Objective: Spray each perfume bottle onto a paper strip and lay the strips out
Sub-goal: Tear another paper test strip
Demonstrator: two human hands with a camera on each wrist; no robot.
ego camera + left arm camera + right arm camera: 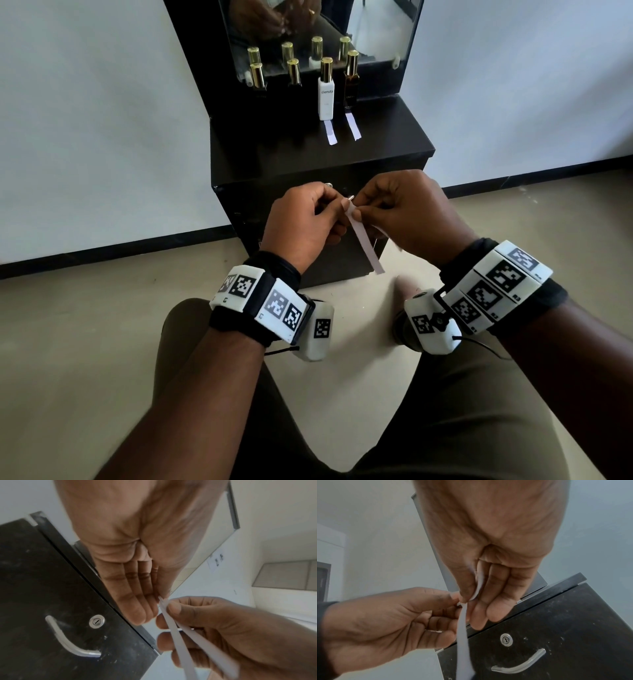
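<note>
Both hands meet in front of the black cabinet (pixel 318 161). My left hand (pixel 308 219) pinches the top end of a white paper strip (pixel 364 241) between thumb and forefinger. My right hand (pixel 404 212) pinches the same end. In the left wrist view a second strip (pixel 211 649) lies in the right hand (pixel 231 635) beside the first strip (pixel 179 643), which hangs downward. On the cabinet top stand a white perfume bottle (pixel 326 94), a brown bottle (pixel 351 80) and two dark bottles (pixel 257 77) (pixel 294 72), all gold-capped. Two strips (pixel 331 133) (pixel 353 126) lie before the white and brown bottles.
A mirror (pixel 318 31) behind the bottles reflects them and the hands. The cabinet door carries a lock (pixel 506 640) and a curved metal handle (pixel 520 667). White walls with a dark skirting flank the cabinet. My knees and the pale floor (pixel 68 342) fill the foreground.
</note>
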